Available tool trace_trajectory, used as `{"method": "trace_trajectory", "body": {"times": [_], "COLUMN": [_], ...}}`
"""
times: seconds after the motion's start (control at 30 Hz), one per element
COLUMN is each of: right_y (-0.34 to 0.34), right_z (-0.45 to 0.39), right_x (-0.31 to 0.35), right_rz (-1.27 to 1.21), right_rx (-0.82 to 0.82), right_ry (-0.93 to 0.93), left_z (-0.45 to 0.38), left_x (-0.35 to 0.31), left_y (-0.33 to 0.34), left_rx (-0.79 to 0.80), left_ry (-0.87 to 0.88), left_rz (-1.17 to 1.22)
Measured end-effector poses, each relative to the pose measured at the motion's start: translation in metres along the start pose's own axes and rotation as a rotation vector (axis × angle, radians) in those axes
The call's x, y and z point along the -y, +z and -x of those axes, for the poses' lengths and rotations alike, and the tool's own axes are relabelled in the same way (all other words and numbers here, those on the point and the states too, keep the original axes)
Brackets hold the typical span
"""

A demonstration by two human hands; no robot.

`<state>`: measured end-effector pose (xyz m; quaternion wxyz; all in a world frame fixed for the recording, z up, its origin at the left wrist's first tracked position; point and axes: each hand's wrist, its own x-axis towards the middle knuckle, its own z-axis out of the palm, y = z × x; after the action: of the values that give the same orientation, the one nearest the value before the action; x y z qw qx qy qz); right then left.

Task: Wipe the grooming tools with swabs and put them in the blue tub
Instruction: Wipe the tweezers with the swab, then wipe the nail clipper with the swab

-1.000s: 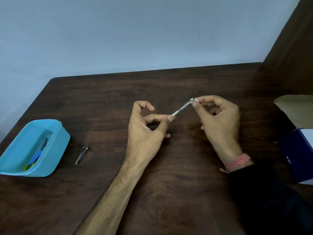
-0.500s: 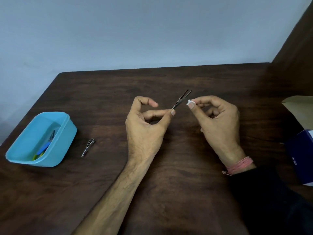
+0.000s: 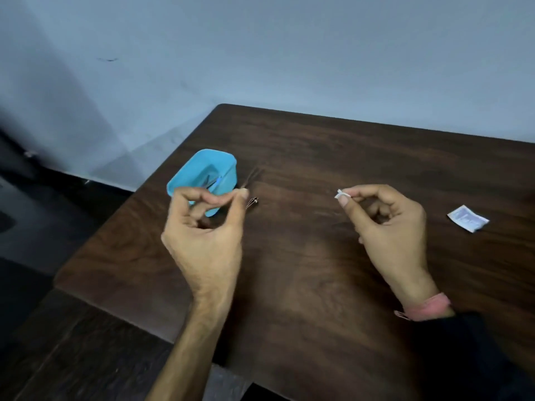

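Filling the lower right of the view, the dark wooden tabletop (image 3: 333, 270) was cut off at the right and bottom, and only its far-left corner and left edge showed whole. The blue tub (image 3: 202, 166) stood near the left edge, toward the far-left corner, its near wall hidden behind the left hand (image 3: 205, 235); something blue and dark lay inside it, too blurred to name. That hand was raised above the tabletop beside the tub, thumb and forefinger pinching the tweezers (image 3: 252, 178), which smeared into a faint streak pointing away, so their tips were hard to make out. The right hand (image 3: 388, 227), well apart toward the right edge, was held up with its fingers curled, thumb and forefinger pinching a small white swab (image 3: 341, 194); a pink band (image 3: 428, 308) circled the wrist above a dark sleeve. A torn pale-blue sachet (image 3: 467, 222) lay flat near the right edge. A nail clipper (image 3: 252, 202) lay just beside the tub, partly hidden by the left thumb.
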<state>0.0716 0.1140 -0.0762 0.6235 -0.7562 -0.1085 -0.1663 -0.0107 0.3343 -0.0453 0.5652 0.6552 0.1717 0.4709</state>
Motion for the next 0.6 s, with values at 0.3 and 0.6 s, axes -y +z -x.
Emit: {"method": "trace_trajectory", "body": {"times": [0.3, 0.6], "right_y": [0.112, 0.128], "right_z": [0.0, 0.016], "right_x": [0.052, 0.023], "right_rz": [-0.207, -0.14], "right_rx": [0.144, 0.169], "right_ry": [0.047, 0.169], "left_z": [-0.087, -0.115], "left_x": [0.021, 0.028], "left_y": [-0.052, -0.034], "left_rx": [-0.055, 0.153], "left_ry": [0.078, 0.139], "left_rz": [-0.483, -0.853]}}
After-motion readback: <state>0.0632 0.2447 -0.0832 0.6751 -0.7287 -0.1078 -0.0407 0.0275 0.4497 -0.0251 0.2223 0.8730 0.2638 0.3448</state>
